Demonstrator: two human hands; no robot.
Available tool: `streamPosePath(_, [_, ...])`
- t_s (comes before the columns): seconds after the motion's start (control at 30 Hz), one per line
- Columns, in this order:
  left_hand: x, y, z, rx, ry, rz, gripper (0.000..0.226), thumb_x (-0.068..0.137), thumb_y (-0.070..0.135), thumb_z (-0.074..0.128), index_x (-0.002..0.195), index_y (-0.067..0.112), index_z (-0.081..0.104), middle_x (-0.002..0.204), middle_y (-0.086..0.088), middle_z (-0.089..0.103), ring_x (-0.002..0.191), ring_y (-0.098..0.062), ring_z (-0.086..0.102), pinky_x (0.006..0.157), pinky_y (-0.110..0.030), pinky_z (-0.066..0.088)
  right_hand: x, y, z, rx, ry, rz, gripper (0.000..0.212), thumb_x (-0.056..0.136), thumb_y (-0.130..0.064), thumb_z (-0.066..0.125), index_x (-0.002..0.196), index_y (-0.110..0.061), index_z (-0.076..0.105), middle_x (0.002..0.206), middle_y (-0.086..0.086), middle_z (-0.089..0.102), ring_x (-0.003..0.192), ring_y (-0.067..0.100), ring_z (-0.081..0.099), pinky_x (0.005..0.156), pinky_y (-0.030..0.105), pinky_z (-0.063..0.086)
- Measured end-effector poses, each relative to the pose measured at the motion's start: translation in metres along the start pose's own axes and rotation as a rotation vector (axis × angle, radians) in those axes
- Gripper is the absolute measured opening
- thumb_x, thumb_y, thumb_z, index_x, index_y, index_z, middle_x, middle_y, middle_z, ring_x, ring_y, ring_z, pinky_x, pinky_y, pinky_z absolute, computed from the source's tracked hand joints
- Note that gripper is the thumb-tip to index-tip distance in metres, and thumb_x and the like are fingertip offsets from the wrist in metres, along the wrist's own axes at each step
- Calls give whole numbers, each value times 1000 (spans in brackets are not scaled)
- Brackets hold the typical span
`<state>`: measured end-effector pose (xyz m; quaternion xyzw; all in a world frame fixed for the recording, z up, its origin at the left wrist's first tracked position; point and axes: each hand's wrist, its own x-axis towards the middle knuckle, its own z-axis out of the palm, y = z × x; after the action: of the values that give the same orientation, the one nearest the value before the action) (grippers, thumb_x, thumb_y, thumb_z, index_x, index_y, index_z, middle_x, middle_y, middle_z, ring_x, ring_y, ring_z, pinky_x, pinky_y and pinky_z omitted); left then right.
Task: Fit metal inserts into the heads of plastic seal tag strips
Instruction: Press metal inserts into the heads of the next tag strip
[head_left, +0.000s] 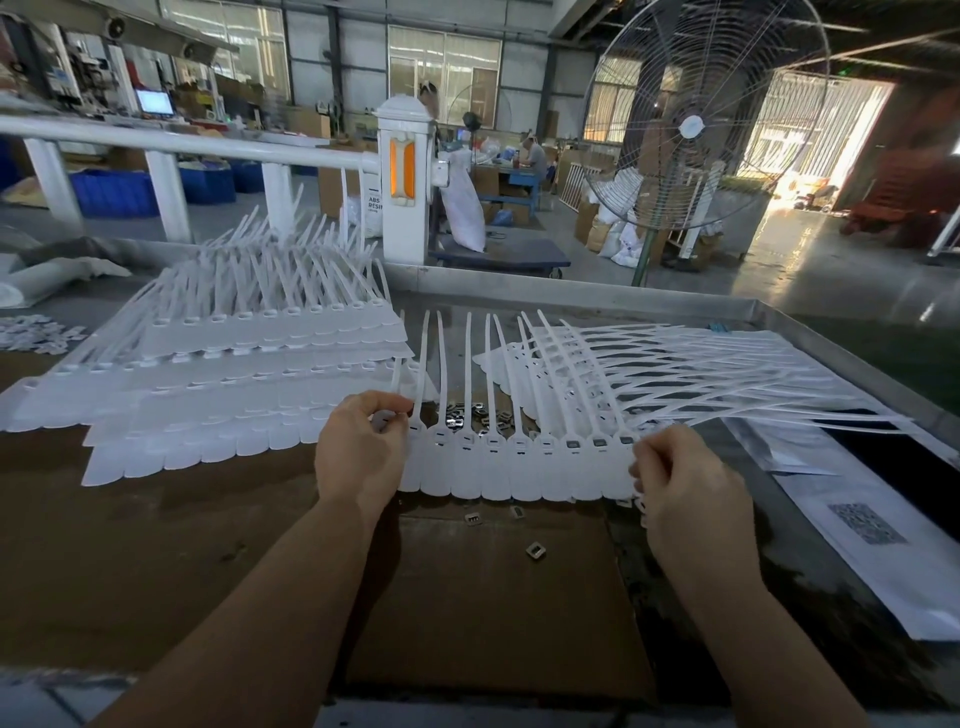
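Observation:
A joined row of white seal tag strips lies across the brown cardboard in front of me, its tails pointing away. My left hand pinches the row's left end at a head. At the right end, my right hand grips the edge of the row. Several heads on the right show dark inserts in their slots. A small heap of metal inserts lies just behind the row. Loose inserts lie on the cardboard in front of it.
Stacked rows of white tag strips cover the table's left side. Another stack fans out at the right. A white paper with a printed code lies at the right. The metal table rim runs behind. A large fan stands beyond.

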<state>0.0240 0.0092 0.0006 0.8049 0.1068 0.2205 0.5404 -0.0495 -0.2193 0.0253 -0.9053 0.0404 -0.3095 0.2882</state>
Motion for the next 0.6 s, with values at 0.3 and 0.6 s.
streamPosePath(0.3, [0, -1, 0, 0, -25, 26, 22, 89, 11, 59, 82, 32, 61, 98, 9, 58, 70, 4, 49, 53, -9, 34, 41, -7, 32, 32, -4, -31, 18, 88, -10, 61, 106, -9, 62, 83, -2, 62, 74, 13, 57, 71, 22, 43])
streamPosePath(0.6, [1, -2, 0, -17, -39, 20, 25, 89, 12, 58, 79, 35, 60, 103, 9, 59, 70, 1, 52, 51, -9, 35, 41, 7, 50, 9, 41, -194, 7, 86, -5, 62, 89, -4, 68, 84, 8, 65, 78, 21, 58, 71, 29, 46])
